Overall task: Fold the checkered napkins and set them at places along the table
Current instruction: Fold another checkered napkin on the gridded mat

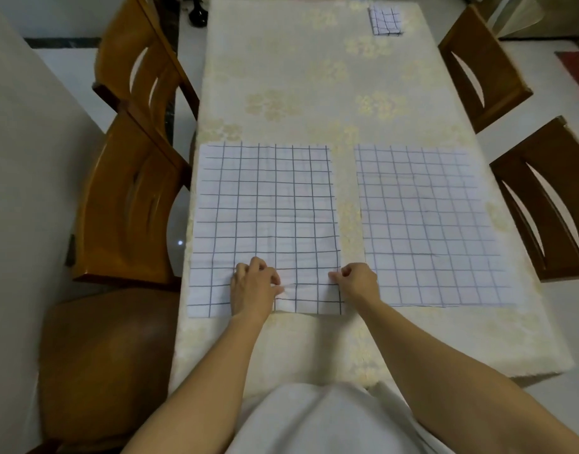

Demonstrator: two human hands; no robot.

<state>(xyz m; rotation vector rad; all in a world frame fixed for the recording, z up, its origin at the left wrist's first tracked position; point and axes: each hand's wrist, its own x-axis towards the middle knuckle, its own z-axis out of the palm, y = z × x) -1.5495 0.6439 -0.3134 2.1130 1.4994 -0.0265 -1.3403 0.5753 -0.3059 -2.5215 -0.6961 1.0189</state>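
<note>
Both our grips pinch the near hem of the left napkin (pixel 265 221), left hand (pixel 253 286) mid-hem, right hand (pixel 358 283) at its corner, cloth stretching away toward the worktop's (pixel 301 80) far edge.

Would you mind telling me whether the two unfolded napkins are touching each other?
Apart: the head view shows tablecloth between left napkin and right napkin.

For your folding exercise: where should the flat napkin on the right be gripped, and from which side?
Take the right napkin by its two near corners, reaching from the near table edge. It lies flat and spread, so only edges and corners can be pinched and lifted away to fold it.
</note>
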